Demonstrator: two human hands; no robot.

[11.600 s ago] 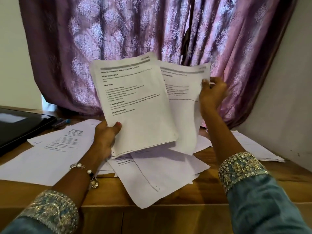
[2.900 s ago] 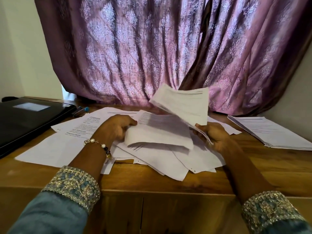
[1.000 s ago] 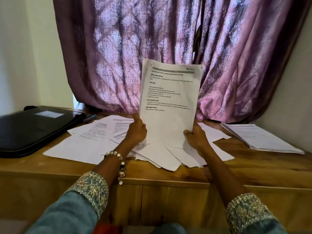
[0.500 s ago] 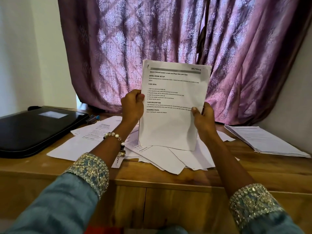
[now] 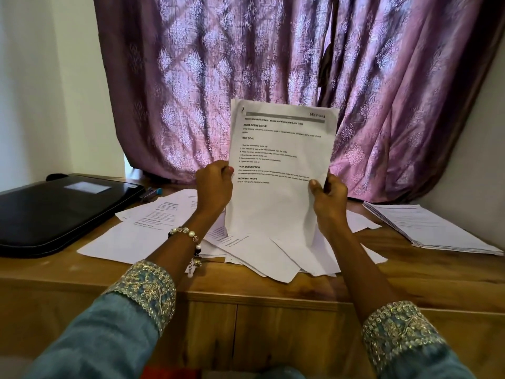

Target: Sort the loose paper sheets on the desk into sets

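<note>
Both hands grip upright sheets [image 5: 276,170] over desk [image 5: 410,274].

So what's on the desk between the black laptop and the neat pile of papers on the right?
In the head view, scattered loose sheets lie between the laptop and neat stack.

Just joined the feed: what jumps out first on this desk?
A printed sheet held upright at centre, its side edges gripped by the left hand and right hand. Below it, loose sheets sprawl over the desk. A neat stack lies far right, a black case far left.
</note>
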